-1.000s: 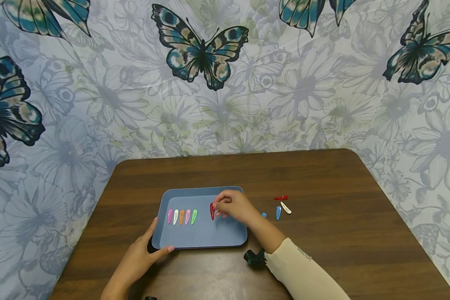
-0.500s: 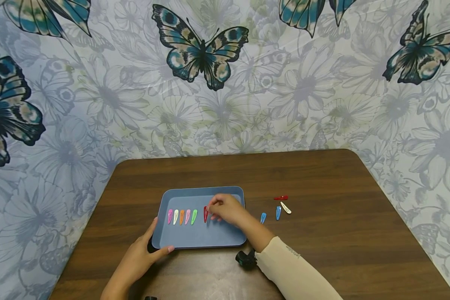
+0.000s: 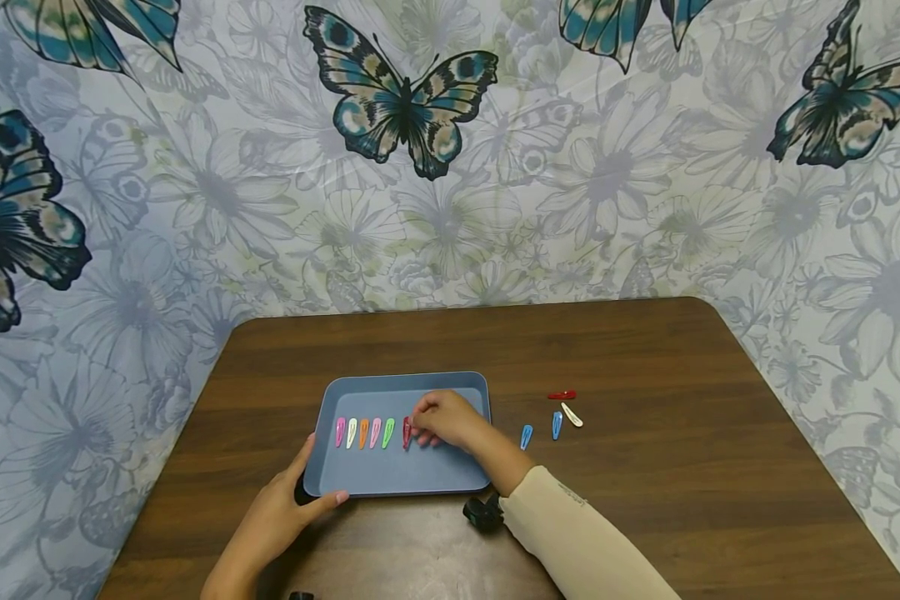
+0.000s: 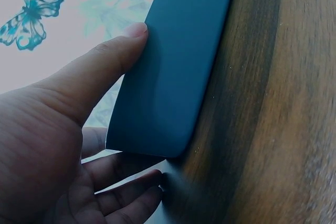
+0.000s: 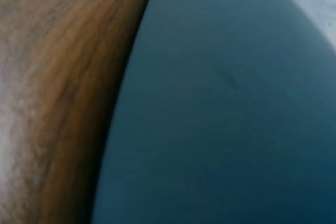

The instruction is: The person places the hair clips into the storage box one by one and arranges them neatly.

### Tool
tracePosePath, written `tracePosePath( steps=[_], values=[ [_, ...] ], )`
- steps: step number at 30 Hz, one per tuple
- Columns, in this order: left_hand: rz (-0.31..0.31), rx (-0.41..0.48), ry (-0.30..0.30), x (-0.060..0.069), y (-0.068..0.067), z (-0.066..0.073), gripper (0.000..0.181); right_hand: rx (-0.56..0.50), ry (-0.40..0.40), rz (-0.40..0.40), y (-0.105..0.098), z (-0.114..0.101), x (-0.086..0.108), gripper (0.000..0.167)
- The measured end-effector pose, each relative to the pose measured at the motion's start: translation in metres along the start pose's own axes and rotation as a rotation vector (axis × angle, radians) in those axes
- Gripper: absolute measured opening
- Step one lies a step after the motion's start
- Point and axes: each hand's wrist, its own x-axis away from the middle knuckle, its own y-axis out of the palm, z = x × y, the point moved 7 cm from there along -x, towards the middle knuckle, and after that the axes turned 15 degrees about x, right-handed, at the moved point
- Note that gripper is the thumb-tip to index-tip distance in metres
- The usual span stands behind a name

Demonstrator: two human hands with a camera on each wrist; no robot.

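On the blue tray [image 3: 442, 479] lies a row of several snap hair clips: a magenta clip [image 3: 340, 432], a white clip [image 3: 352, 433], an orange clip [image 3: 363, 433], a pink clip [image 3: 376, 433] and a green clip [image 3: 387, 433]. Just right of the green one, my right hand [image 3: 450, 418] pinches a red hair clip [image 3: 407, 433] by its right side, upright in line with the row. My left hand [image 3: 273, 512] holds the tray's near left corner, thumb [image 4: 113, 56] against the front wall and fingers around the side. The right wrist view shows only tray and table, no fingers.
Right of the tray, on the wooden table [image 3: 645, 500], lie two blue clips, one nearer the tray [image 3: 526, 437] and another blue clip [image 3: 557, 425], plus a cream clip [image 3: 572, 415] and a second red clip [image 3: 562, 395]. A patterned butterfly wall covering [image 3: 607, 208] rises behind.
My right hand has moved left with the red clip, bringing it close beside the green one. The nearer blue clip, partly covered before, now shows fully. My left hand stays on the tray.
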Motion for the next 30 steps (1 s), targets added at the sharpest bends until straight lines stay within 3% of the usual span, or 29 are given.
tracePosePath(
  steps=[16,30],
  values=[
    [-0.004,0.007,0.004,-0.001,0.000,0.000,0.116,0.042,0.034,0.034,0.007,0.007,-0.012,0.006],
    [0.011,-0.003,0.013,0.000,0.001,0.001,0.116,0.147,0.040,0.104,0.009,0.011,-0.013,0.011]
  ],
)
